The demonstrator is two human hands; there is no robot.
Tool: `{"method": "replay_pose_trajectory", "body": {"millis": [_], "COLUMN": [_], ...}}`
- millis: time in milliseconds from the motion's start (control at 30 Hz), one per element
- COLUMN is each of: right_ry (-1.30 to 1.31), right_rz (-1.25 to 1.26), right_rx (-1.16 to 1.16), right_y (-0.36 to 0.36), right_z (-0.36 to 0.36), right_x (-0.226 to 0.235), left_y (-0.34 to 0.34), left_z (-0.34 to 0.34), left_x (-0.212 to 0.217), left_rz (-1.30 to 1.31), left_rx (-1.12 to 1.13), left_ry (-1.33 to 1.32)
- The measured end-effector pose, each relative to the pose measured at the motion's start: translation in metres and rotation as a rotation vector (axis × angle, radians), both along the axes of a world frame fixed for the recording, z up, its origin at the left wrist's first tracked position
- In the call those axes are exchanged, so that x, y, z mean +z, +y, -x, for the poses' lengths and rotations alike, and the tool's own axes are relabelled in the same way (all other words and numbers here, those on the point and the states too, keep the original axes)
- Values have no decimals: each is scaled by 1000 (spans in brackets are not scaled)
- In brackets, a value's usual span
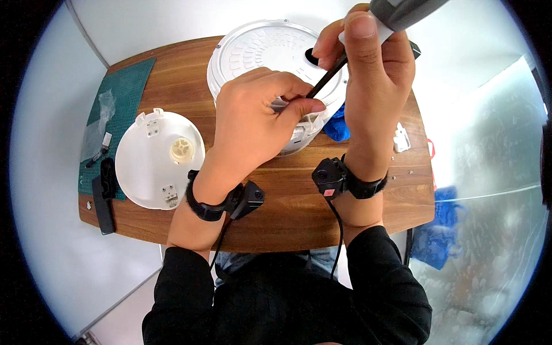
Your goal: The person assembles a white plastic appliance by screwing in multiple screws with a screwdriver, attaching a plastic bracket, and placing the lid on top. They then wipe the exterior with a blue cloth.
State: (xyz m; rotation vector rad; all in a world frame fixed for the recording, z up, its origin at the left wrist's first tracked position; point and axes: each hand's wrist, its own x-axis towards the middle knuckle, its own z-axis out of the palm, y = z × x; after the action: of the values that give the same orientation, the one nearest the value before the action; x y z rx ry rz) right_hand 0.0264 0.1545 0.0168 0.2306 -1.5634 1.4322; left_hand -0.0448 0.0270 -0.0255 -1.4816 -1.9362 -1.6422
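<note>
My right hand (374, 63) is wrapped round the grey handle of a screwdriver (332, 73), held above the table at a slant. The dark shaft runs down and left to my left hand (259, 112), whose thumb and fingers pinch near its lower end. The tip is hidden by those fingers. Beneath both hands lies a round white appliance housing (256, 49) with a ribbed top, a dark round hole and small screws along its rim. My left fingers are at its near edge, by a white latch-like part.
A round white lid (138, 172) with a cream knob-like fitting lies left of my left forearm. Behind it is a green cutting mat (129, 80) with a clear plastic bag (102, 123). Blue cloth (337, 127), a small white part (401, 138) and loose screws lie to the right.
</note>
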Motion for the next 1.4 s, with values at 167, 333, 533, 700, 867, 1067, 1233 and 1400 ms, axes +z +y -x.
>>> {"method": "replay_pose_trajectory", "body": {"millis": [167,333,533,700,867,1067,1233,1400], "right_ry": [-95,-131,-165,-180,-205,-182,-214,-168], "right_rz": [-2,80,160,181,157,129,127,-60], "right_rx": [156,191,141,198,174,279,286,393], "right_y": [-5,-10,-11,-17,-15,-3,-10,-4], "right_z": [-11,-16,-19,-23,-20,-21,-28,-24], "right_x": [7,18,17,24,20,18,34,39], "left_y": [-2,-5,-9,-5,-4,-10,-12,-3], "left_z": [4,9,4,3,7,12,7,9], "left_x": [-3,-1,11,7,1,5,16,1], "left_rz": [42,86,58,49,59,166,129,19], "left_rx": [-18,-54,-158,-74,-73,-163,-146,-113], "left_ry": [-27,11,-55,-94,-51,-51,-18,-138]}}
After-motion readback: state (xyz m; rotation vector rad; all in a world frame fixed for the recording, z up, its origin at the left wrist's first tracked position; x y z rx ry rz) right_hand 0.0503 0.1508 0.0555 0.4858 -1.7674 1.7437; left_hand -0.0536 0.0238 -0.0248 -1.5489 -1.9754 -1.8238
